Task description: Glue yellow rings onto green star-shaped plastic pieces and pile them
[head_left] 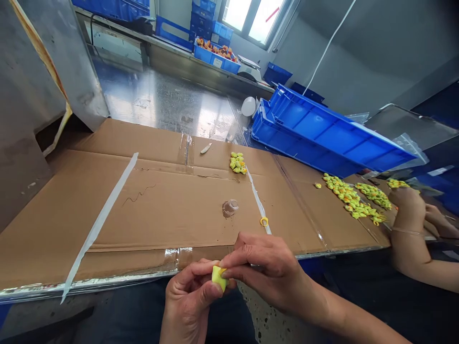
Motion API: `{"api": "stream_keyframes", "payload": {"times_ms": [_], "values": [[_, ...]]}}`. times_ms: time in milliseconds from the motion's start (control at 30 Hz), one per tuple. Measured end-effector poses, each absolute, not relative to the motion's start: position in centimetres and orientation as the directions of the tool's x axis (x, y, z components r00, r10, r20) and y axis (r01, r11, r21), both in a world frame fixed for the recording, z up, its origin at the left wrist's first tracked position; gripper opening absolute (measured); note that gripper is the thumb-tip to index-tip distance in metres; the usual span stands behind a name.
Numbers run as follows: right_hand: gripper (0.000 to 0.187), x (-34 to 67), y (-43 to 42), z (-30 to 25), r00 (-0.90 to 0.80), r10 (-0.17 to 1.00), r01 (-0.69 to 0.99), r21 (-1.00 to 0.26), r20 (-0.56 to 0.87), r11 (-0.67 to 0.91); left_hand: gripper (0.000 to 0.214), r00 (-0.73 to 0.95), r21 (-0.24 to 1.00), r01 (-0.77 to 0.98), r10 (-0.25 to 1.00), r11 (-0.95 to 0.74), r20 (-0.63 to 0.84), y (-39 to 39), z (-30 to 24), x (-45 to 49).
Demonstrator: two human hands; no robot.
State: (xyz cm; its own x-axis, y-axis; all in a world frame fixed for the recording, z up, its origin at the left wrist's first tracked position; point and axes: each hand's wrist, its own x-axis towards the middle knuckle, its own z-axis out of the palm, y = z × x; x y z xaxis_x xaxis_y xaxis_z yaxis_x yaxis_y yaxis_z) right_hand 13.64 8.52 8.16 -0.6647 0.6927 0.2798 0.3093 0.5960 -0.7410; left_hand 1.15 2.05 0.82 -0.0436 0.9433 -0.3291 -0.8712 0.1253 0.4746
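Note:
Just off the table's front edge, my left hand (191, 296) is closed round a small yellow-green toy piece (217, 278) between thumb and fingers. My right hand (267, 267) pinches at a small orange part (223, 271) on the piece's upper side; its fingertips hide some of it. On the cardboard in front sits a cluster of similar yellow-green pieces (237, 163). Nearer to me are a small clear cup (233, 205) with dark specks around it and a yellow ring (264, 221) on a white tape strip.
Cardboard (172, 205) covers the table. Large blue crates (322, 129) stand at the back right, with many yellow-green pieces (344, 191) before them. A co-worker's hands (409, 205) are at the far right. A metal housing (53, 62) rises at left.

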Motion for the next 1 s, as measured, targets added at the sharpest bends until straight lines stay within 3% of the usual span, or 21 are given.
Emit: {"api": "stream_keyframes", "payload": {"times_ms": [167, 233, 333, 467, 600, 733, 867, 1000], "values": [[0.030, 13.9, 8.3, 8.4, -0.612, 0.719, 0.302, -0.744, 0.328, 0.596, 0.029, 0.078, 0.374, -0.893, 0.903, 0.252, -0.423, 2.1, 1.4, 0.4], [0.023, 14.1, 8.0, 8.4, -0.541, 0.780, 0.277, -0.809, 0.316, 0.519, 0.029, 0.135, 0.335, -0.892, 0.886, 0.303, -0.444, 2.1, 1.7, 0.1], [0.016, 14.0, 7.2, 7.6, -0.487, 0.830, 0.080, -0.933, 0.271, 0.351, 0.028, 0.208, 0.286, -0.889, 0.871, 0.358, -0.445, 1.9, 2.0, -0.2], [0.011, 13.8, 6.3, 6.2, -0.511, 0.829, -0.061, -0.972, 0.227, 0.228, 0.028, 0.268, 0.247, -0.887, 0.869, 0.391, -0.416, 1.7, 1.9, -0.3], [0.012, 13.9, 5.9, 5.7, -0.524, 0.805, -0.069, -0.956, 0.277, 0.284, 0.022, 0.353, 0.201, -0.878, 0.872, 0.434, -0.338, 1.3, 1.6, -0.5], [0.014, 13.9, 6.0, 5.9, -0.507, 0.766, -0.030, -0.896, 0.396, 0.443, 0.017, 0.462, 0.140, -0.860, 0.865, 0.491, -0.195, 1.0, 1.0, -0.7], [0.014, 13.7, 6.3, 6.0, -0.514, 0.680, 0.025, -0.784, 0.523, 0.621, 0.018, 0.512, 0.088, -0.853, 0.858, 0.514, -0.044, 0.5, -0.1, -0.6], [0.016, 13.5, 6.4, 5.9, -0.533, 0.633, 0.021, -0.739, 0.562, 0.674, 0.023, 0.547, 0.064, -0.836, 0.837, 0.545, 0.028, 0.1, -1.0, -0.6]]}}
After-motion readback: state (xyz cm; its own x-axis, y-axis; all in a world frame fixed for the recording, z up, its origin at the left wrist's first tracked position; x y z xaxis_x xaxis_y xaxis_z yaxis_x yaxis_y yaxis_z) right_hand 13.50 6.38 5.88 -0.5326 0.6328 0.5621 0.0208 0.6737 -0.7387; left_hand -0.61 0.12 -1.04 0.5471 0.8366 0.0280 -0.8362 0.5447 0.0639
